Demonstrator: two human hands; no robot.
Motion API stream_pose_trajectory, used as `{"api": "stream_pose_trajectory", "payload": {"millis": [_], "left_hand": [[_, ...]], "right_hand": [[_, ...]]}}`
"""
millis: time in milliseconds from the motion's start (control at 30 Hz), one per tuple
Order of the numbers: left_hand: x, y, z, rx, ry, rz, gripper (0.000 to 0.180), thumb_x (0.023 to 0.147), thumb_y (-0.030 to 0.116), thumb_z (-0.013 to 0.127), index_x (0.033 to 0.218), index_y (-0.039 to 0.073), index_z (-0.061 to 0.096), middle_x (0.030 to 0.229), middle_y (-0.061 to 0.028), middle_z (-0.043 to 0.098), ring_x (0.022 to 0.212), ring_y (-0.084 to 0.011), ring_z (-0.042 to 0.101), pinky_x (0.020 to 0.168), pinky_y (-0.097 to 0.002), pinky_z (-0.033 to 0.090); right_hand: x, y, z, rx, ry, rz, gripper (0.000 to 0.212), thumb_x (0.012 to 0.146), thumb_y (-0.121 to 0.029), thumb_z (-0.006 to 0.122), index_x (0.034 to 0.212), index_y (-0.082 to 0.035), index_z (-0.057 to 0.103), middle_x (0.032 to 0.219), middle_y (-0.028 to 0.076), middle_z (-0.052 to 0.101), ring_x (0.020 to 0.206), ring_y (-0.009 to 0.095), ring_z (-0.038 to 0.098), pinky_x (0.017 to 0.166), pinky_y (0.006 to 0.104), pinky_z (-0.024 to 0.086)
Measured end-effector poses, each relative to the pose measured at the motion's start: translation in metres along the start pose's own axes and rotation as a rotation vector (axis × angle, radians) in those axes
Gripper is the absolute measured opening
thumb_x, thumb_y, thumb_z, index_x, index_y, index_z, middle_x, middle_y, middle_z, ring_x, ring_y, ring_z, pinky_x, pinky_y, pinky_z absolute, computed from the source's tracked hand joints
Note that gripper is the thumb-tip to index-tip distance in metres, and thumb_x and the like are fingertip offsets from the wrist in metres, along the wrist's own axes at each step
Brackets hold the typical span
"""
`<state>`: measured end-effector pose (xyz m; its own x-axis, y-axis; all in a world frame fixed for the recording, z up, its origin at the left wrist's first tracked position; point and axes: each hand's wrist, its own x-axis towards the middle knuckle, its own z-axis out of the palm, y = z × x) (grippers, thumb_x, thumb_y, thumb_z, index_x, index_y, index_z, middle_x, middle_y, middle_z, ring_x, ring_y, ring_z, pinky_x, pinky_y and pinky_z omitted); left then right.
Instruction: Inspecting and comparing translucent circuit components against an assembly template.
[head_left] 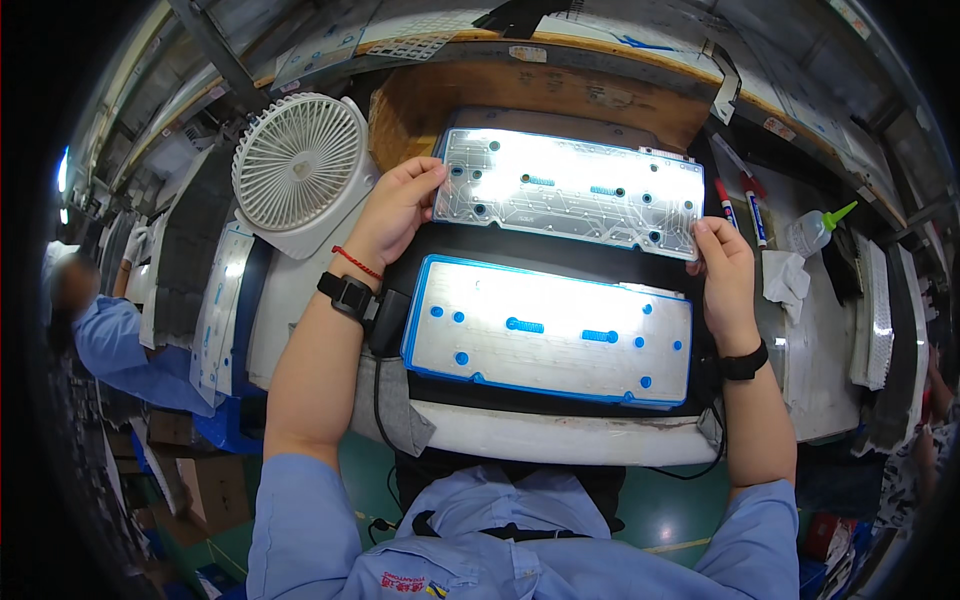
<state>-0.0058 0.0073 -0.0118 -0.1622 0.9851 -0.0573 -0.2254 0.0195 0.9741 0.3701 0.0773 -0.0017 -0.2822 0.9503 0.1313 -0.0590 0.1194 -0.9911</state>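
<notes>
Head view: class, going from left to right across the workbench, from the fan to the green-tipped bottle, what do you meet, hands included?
White fan → left hand → shiny patterned sheet → right hand → green-tipped bottle.

left hand (402, 207) and right hand (723, 258) pinch, well apart.

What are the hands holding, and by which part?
A silvery, rectangular sheet with fine lines: left hand at its left short edge, right hand near its lower right corner.
</notes>
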Motion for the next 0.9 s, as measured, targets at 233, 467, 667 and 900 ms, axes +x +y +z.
{"api": "stream_pose_trajectory", "payload": {"millis": [233, 467, 667, 900], "left_hand": [[-0.0009, 0.001, 0.002, -0.028, -0.001, -0.003, 0.012, 0.093, 0.02, 0.057, 0.098, 0.01, 0.058, 0.082, 0.0044, 0.06, 0.069, -0.003, 0.053, 0.059, -0.017, 0.04], [-0.0017, 0.0018, 0.0006, 0.005, -0.01, 0.007, 0.013, 0.092, 0.02, 0.057, 0.099, 0.009, 0.058, 0.082, 0.004, 0.06, 0.069, -0.0032, 0.052, 0.058, -0.017, 0.039], [-0.0007, 0.0021, 0.0025, 0.026, 0.03, 0.01, 0.013, 0.093, 0.022, 0.056, 0.098, 0.01, 0.058, 0.079, 0.0049, 0.058, 0.066, -0.0029, 0.049, 0.057, -0.017, 0.038], [-0.0011, 0.0017, -0.0027, 0.002, -0.019, 0.034, 0.018, 0.096, 0.024, 0.05, 0.099, 0.008, 0.058, 0.083, 0.0008, 0.061, 0.065, -0.0057, 0.052, 0.058, -0.018, 0.039]], "right_hand": [[0.0005, 0.0013, -0.0008, 0.014, 0.003, 0.009, 0.016, 0.095, -0.019, 0.053, 0.092, -0.004, 0.06, 0.072, -0.002, 0.056, 0.061, 0.004, 0.048, 0.057, 0.0185, 0.038], [0.0003, -0.0004, 0.0011, 0.014, 0.001, 0.004, 0.016, 0.095, -0.018, 0.053, 0.092, -0.004, 0.06, 0.072, -0.003, 0.056, 0.061, 0.004, 0.048, 0.056, 0.0188, 0.038], [-0.0012, -0.0021, -0.0006, -0.113, 0.033, -0.026, 0.017, 0.094, -0.019, 0.055, 0.093, -0.002, 0.06, 0.066, -0.004, 0.053, 0.056, 0.003, 0.045, 0.051, 0.0169, 0.035], [-0.0033, -0.0068, 0.0029, 0.017, 0.083, -0.057, 0.019, 0.095, -0.019, 0.053, 0.096, -0.001, 0.059, 0.075, 0.002, 0.063, 0.06, 0.005, 0.054, 0.055, 0.0167, 0.042]]}}
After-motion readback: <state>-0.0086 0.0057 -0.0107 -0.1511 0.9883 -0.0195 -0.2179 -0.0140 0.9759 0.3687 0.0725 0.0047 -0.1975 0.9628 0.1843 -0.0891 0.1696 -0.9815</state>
